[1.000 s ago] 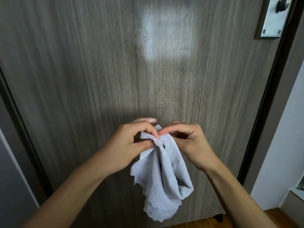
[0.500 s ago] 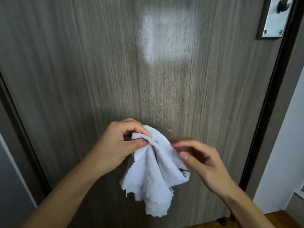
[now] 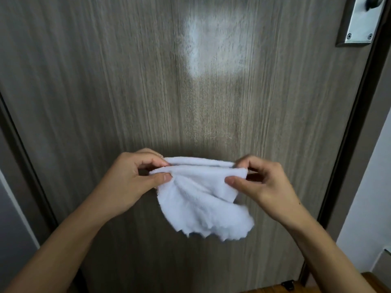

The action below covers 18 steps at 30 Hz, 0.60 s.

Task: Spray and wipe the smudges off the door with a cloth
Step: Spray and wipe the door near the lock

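the left hand [image 3: 127, 182] pinches the left end of a white fluffy microfibre cloth [image 3: 203, 199], its thumb underneath and its curled forefinger on top, the other fingers folded in behind. the right hand [image 3: 262, 187] pinches the right end the same way, thumb pressed to the near face of the fabric and the curled fingers [image 3: 251, 163] closed over the top edge. between the two hands the upper edge of the cloth is drawn out in a nearly level double fold, and the rest hangs below in soft pleats with a ragged lower hem. the cloth is held in front of the lower middle of a grey-brown wood-grain door [image 3: 105, 81]; whether it touches the door cannot be told. higher up on the door sits a pale, misty patch [image 3: 213, 43]. a brushed metal lock plate [image 3: 359, 24] with two screws is at the upper right edge, beside the dark door frame [image 3: 351, 132]
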Available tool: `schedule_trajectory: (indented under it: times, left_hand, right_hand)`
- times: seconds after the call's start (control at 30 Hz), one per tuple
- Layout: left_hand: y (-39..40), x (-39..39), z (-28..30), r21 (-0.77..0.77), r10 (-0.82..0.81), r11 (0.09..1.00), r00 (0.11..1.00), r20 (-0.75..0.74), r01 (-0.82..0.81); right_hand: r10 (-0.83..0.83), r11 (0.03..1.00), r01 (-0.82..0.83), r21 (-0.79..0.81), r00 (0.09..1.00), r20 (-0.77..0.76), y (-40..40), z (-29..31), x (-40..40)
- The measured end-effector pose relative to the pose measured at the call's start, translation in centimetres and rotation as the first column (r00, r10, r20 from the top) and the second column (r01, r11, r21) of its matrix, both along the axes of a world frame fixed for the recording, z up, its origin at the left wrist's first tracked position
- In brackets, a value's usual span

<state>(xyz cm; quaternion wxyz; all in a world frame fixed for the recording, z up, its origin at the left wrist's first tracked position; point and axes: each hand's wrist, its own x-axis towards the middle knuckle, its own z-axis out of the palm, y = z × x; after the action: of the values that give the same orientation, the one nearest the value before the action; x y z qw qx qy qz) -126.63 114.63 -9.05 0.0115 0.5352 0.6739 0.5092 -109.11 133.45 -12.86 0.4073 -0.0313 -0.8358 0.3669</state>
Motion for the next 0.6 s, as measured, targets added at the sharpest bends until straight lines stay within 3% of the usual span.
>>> schedule_trajectory:
  times: [0.07, 0.13, 0.23, 0.43, 0.6]
  left_hand:
    - [0.2, -0.2, -0.1, 0.024, 0.005, 1.000, 1.000, 0.017, -0.005]
    - [0.5, -0.7, -0.5, 0.022, 0.031, 0.999, 0.999, 0.036, -0.032]
    - [0.6, -1.0, -1.1, 0.025, 0.058, 0.998, 0.993, 0.104, -0.061]
    - [1.1, -1.5, -1.5, 0.034, 0.060, 0.997, 0.986, 0.153, -0.066]
    - [2.2, -1.4, -1.3, 0.076, 0.029, 0.996, 0.983, 0.181, -0.043]
  right_hand:
    - [-0.040, 0.992, 0.030, 0.120, 0.996, 0.081, -0.5, 0.4, -1.0]
    - [-0.165, 0.954, 0.146, 0.262, 0.985, 0.052, -0.4, 0.2, -1.7]
    - [-0.126, 0.991, 0.126, 0.041, 0.992, -0.012, 0.3, -0.1, -1.6]
    - [-0.066, 0.997, 0.065, -0.041, 0.998, -0.011, 0.1, -0.1, -2.1]
    - [-0.012, 0.976, -0.022, -0.217, 0.988, -0.156, 0.5, 0.4, -3.2]
